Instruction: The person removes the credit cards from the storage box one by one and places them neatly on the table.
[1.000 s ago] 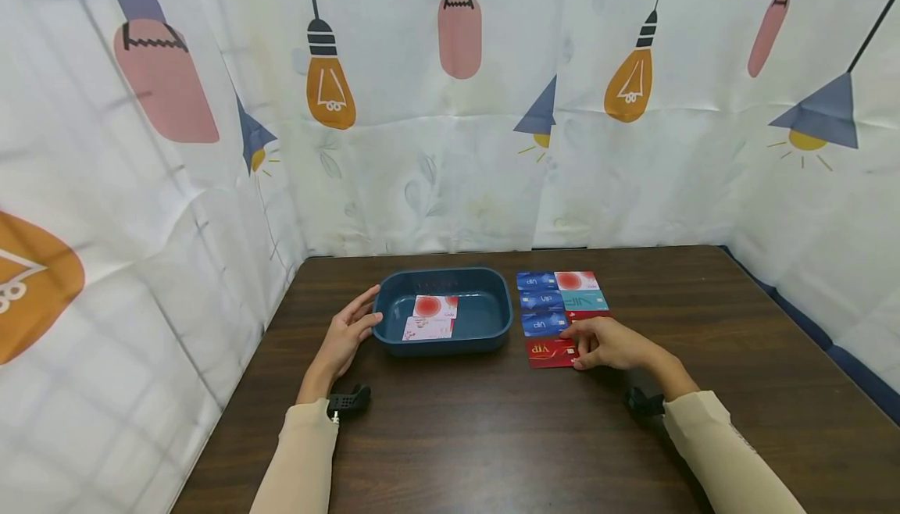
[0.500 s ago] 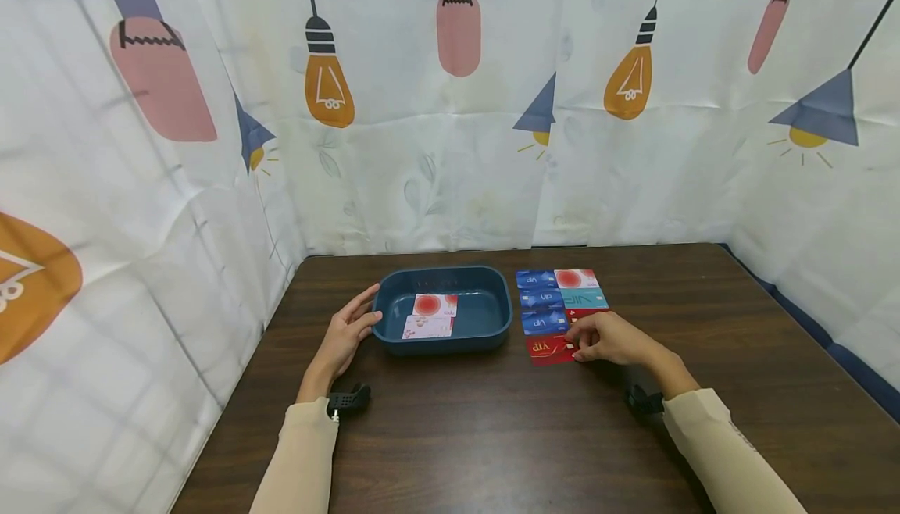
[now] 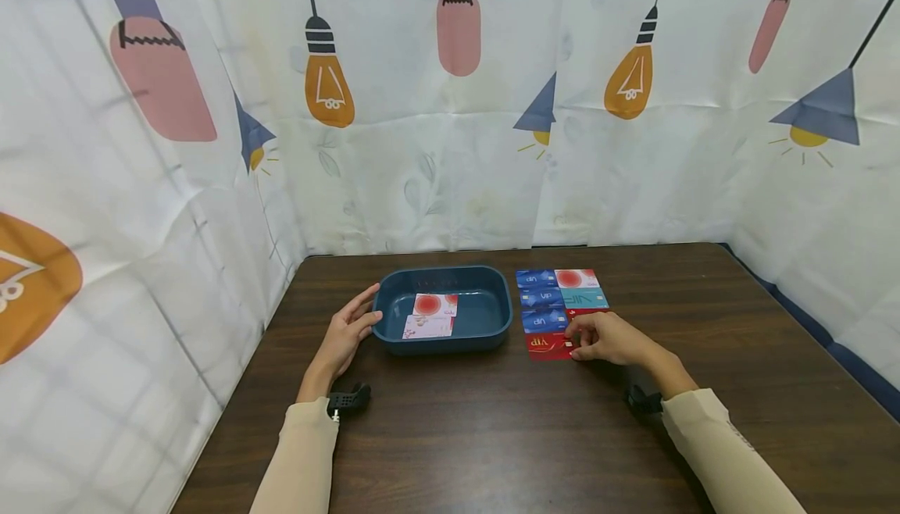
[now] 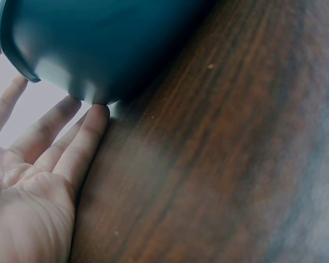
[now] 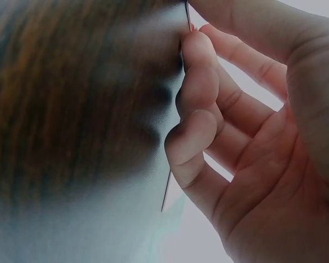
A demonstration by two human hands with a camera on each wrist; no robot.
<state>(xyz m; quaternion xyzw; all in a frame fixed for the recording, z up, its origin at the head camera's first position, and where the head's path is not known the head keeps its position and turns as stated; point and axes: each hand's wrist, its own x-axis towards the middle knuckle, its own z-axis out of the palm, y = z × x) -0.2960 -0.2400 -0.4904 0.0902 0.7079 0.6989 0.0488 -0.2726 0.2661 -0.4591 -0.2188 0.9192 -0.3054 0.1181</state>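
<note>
In the head view my left hand (image 3: 346,336) touches the left end of a dark blue tray (image 3: 441,348) with nearly straight fingers, thumb at the rim. The left wrist view has these fingertips (image 4: 100,112) against the tray's lower wall. My right hand (image 3: 608,340) pinches the right end of a red VIP card (image 3: 545,347) between thumb and fingers, low over the table. This card borders a blue VIP card (image 3: 543,320) at the bottom of the left column. A second red card (image 3: 583,312) is partly hidden behind my right hand.
Two pinkish-white cards, one with a red circle (image 3: 426,305) and one with a floral print (image 3: 427,327), lie inside the tray. Further cards, blue (image 3: 537,298), teal (image 3: 583,298) and red-and-white (image 3: 576,278), form two columns on the brown table (image 3: 450,436). Patterned curtains surround it.
My right hand has shifted the red VIP card slightly away from me, up against the blue card above it. The left hand and the tray have stayed in place.
</note>
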